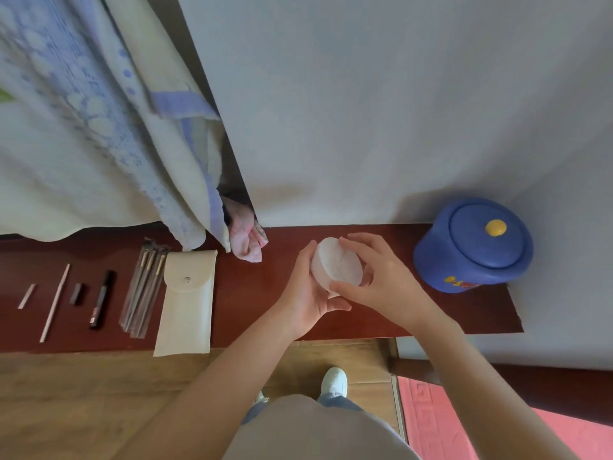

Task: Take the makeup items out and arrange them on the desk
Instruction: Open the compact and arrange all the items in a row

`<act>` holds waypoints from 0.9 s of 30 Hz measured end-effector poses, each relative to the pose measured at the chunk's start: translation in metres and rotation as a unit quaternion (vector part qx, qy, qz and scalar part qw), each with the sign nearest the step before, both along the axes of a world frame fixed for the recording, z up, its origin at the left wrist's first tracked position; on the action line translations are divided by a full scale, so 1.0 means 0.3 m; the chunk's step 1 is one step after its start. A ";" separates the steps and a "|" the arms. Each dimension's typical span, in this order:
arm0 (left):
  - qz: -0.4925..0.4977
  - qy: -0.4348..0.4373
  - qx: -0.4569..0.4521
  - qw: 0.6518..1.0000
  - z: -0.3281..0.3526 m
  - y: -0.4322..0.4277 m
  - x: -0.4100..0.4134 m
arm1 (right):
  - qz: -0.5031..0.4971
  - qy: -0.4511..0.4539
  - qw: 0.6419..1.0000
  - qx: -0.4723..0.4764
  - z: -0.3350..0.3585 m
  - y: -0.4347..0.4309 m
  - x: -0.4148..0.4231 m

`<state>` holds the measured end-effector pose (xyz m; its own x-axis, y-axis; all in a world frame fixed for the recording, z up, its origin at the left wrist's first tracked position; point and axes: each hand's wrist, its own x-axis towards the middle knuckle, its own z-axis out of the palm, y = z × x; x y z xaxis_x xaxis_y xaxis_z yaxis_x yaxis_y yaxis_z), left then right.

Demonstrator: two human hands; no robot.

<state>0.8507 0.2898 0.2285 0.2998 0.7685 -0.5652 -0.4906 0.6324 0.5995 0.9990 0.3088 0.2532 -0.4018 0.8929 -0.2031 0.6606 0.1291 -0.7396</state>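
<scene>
- The left hand (308,288) cups one round, frosted white plastic jar (336,265) from its left side, fingers and thumb curled round it, over the dark red wooden desk (265,293).
- The right hand (381,277) grips the same jar, fingers curled over its right edge.
- Left of the left hand, nearest first, lie:
  - one cream snap-flap pouch (185,303)
  - one bundle of slim brushes (144,287)
  - one black mascara tube (102,298)
  - one small dark lipstick (77,293)
  - one long pale stick (54,303)
  - one short pale stick (27,296)
- Right of the right hand, farther back, stands one blue round lidded tub (474,247) with a yellow knob. Its yellow lettering is unreadable.
</scene>
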 end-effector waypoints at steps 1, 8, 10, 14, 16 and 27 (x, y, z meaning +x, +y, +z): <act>-0.003 -0.013 0.004 1.000 0.018 -0.004 -0.003 | 0.011 0.016 1.000 0.002 0.023 0.004 0.000; -0.025 -0.079 0.050 0.995 0.138 0.005 -0.038 | 0.075 0.058 0.995 0.022 0.156 0.047 -0.016; -0.016 -0.122 0.036 0.992 0.157 0.009 -0.053 | 0.093 0.065 0.993 0.023 0.178 0.051 -0.019; -0.015 -0.133 0.011 0.991 0.159 0.010 -0.070 | 0.117 0.070 0.991 -0.005 0.190 0.063 -0.032; -0.034 -0.111 0.007 0.993 0.153 0.009 -0.076 | 0.106 0.087 0.990 -0.034 0.185 0.066 -0.040; -0.115 -0.127 -0.024 0.985 0.182 0.007 -0.137 | 0.108 0.175 0.966 -0.159 0.158 0.051 -0.069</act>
